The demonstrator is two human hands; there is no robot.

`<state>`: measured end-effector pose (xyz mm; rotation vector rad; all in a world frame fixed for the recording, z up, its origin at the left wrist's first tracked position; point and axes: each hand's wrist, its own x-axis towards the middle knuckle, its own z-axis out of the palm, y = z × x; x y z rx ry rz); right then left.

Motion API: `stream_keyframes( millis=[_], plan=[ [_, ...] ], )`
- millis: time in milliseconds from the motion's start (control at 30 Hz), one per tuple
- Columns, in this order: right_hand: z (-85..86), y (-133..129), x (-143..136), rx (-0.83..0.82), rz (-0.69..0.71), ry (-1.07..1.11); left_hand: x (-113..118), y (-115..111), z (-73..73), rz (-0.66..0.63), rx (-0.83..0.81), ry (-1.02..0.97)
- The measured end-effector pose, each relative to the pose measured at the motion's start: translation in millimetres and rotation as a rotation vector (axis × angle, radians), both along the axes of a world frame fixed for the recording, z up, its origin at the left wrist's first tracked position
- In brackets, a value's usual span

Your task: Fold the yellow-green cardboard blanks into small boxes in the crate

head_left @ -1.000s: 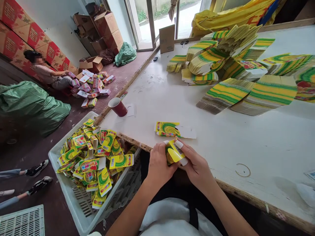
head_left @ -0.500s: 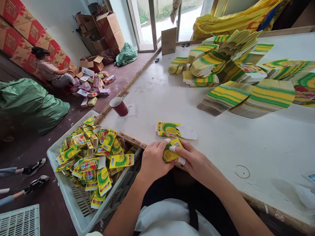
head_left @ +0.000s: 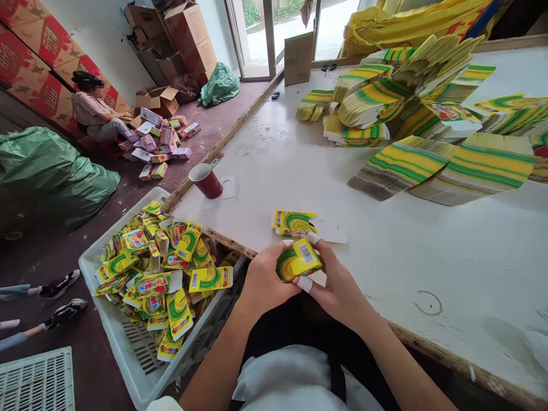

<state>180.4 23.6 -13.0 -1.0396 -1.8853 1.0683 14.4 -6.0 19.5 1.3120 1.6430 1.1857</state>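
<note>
A small yellow and green carton (head_left: 298,260) is held between both my hands at the table's front edge, its barcode side turned up. My left hand (head_left: 266,281) wraps round its left end. With white-covered fingertips, my right hand (head_left: 338,279) grips the right end, thumb below and fingers above. Just beyond lies a flat carton blank (head_left: 295,221) with a white flap. At my left stands a pale plastic crate (head_left: 109,337) holding many small cartons (head_left: 156,285) of the same print.
Fanned stacks of flat carton blanks (head_left: 402,162) cover the table's far right. A dark red cup (head_left: 206,181) stands by the left edge, scissors (head_left: 329,68) at the back. A person (head_left: 98,111) sits beside a pile of boxes (head_left: 160,142); green sacks (head_left: 51,177) lie on the floor.
My right hand has opened its grip wider, thumb now under the carton's end and fingers above. More of the barcode side shows. The view has shifted slightly.
</note>
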Motion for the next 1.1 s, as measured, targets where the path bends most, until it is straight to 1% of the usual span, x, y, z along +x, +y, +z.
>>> stream_keyframes(
  millis=[33,100,167,200,233,267,300,333,367,433,500,567,667,733,767,800,833,900,933,1000,1067,1100],
  plan=[
    [-0.1,3.4,-0.3,-0.039,-0.002,-0.002,-9.4,0.2,-0.7,0.054,0.024,-0.088],
    [-0.9,16.6,4.0,-0.043,-0.037,-0.049,-36.8,2.5,0.2,0.204,0.109,-0.177],
    [-4.0,35.4,10.3,0.041,-0.120,-0.173,-67.5,6.6,4.5,0.383,0.234,-0.280],
    [-6.6,45.1,12.2,0.087,-0.146,-0.258,-80.2,8.5,7.3,0.470,0.281,-0.375],
    [-9.6,54.1,12.3,0.127,-0.166,-0.332,-89.3,10.0,10.0,0.608,0.341,-0.573],
    [-12.8,61.9,10.6,0.152,-0.176,-0.381,-93.9,11.1,12.1,0.696,0.359,-0.748],
    [-16.0,68.2,7.2,0.169,-0.175,-0.417,-94.0,11.6,13.1,0.755,0.351,-0.921],
    [-18.9,72.9,2.6,0.180,-0.172,-0.438,-90.0,11.9,12.9,0.771,0.311,-1.066],
    [-21.5,76.0,-2.4,0.187,-0.165,-0.449,-82.8,12.0,11.4,0.744,0.241,-1.158],
    [-24.9,78.7,-10.7,0.202,-0.152,-0.472,-63.6,12.5,5.7,0.669,0.086,-1.236],
    [-26.1,78.5,-13.6,0.209,-0.153,-0.477,-44.9,13.4,-1.5,0.621,-0.031,-1.220],
    [-24.8,76.2,-11.2,0.205,-0.166,-0.461,-30.5,14.4,-8.6,0.589,-0.072,-1.162],
    [-18.2,67.2,-5.6,0.171,-0.189,-0.407,-14.5,13.9,-17.1,0.511,-0.034,-1.050],
    [-10.5,55.1,-6.2,0.104,-0.161,-0.318,-3.6,12.3,-19.4,0.443,0.032,-0.978],
    [-5.8,47.2,-8.3,0.053,-0.125,-0.251,2.1,11.5,-18.9,0.404,0.063,-0.957],
    [-0.8,38.4,-11.5,-0.036,-0.061,-0.130,7.9,11.0,-17.4,0.364,0.091,-0.953],
    [4.2,29.0,-15.4,-0.132,0.006,0.002,13.3,11.0,-14.9,0.323,0.110,-0.969],
    [13.1,10.7,-23.7,-0.278,0.138,0.185,22.1,12.8,-8.3,0.272,0.151,-1.052],
    [16.4,2.6,-27.4,-0.322,0.171,0.258,25.1,14.6,-5.0,0.276,0.183,-1.105],
    [19.7,-9.3,-32.8,-0.369,0.207,0.335,28.3,18.8,-0.2,0.342,0.261,-1.179],
    [18.4,-14.6,-34.9,-0.375,0.205,0.341,29.3,21.8,0.9,0.437,0.308,-1.187],
    [16.6,-14.7,-34.7,-0.368,0.191,0.328,29.4,22.2,0.0,0.463,0.303,-1.168]
  ],
)
